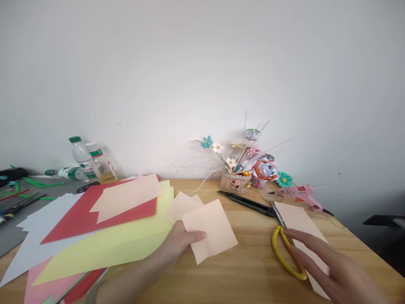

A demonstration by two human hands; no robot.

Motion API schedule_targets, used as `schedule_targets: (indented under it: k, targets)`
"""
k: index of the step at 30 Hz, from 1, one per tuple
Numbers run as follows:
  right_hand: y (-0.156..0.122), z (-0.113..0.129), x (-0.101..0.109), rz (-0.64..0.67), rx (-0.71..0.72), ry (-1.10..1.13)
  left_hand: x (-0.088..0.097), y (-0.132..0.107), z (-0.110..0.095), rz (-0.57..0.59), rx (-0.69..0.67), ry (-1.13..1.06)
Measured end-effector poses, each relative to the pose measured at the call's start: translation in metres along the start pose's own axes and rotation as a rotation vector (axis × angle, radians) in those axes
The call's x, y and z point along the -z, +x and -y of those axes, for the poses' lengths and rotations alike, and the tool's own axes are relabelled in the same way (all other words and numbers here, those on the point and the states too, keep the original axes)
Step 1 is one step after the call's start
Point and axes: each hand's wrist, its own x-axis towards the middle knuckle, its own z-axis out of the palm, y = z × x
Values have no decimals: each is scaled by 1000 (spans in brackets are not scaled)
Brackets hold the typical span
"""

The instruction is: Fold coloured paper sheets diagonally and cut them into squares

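Right hand (329,266), near right, fingers spread & flat, hovers over the yellow-handled scissors (274,245) lying on a peach sheet (297,221); contact unclear, prob. not gripping. Left hand (177,245) pinches a peach square (211,230) by its near-left edge, mid table (247,270). Risk imo: blades snag the sheet underneath, or the thinly held square slips.

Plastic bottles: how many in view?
3, all far left by the wall: upright green-capped bottle, white-capped bottle just right of it, third bottle lying on its side in front. Others may be hidden behind the clutter.
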Motion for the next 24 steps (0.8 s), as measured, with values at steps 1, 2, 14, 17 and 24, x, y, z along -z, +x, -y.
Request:
schedule_targets:
  k: [1,2,14,17,24]
  targets:
    - [16,10,2,91,19,-109,1,0,0,2,-5,-1]
    - [31,18,2,101,32,-152,2,0,1,11,-9,-2]
    - [122,40,-43,279,131,-339,12,-2,0,120,-51,-27]
    - [124,48,-41,292,83,-303,13,-2,-2,108,-33,-52]
    - [95,68,-15,302,-175,62,12,-4,-12,58,-53,-108]
